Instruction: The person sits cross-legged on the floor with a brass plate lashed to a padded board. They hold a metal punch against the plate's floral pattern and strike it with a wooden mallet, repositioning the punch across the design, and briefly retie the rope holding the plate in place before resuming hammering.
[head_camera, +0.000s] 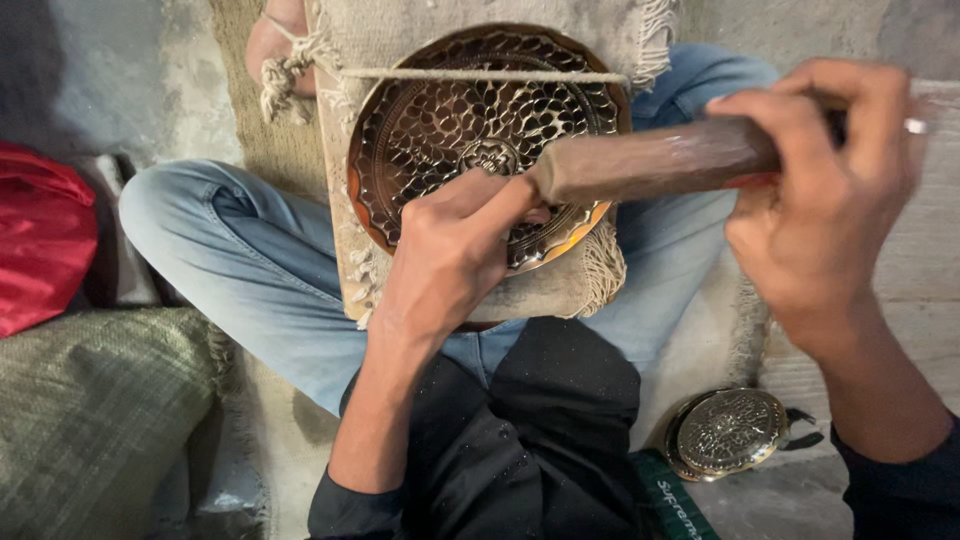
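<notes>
The left hand (445, 255) is curling shut, pinching something thin that its own fingers are hiding, and pressing down on the engraved brass plate (470, 125) lying on a fringed cloth (560, 290) under it. The right hand (825, 200) is wrapping tight around a wooden mallet (655, 160), its head touching the left thumb. A small brass plate (728, 432) is sitting on the floor below the right wrist.

A fringed cloth pad (480, 290) on the lap carries the round engraved brass plate (470, 120).
</notes>
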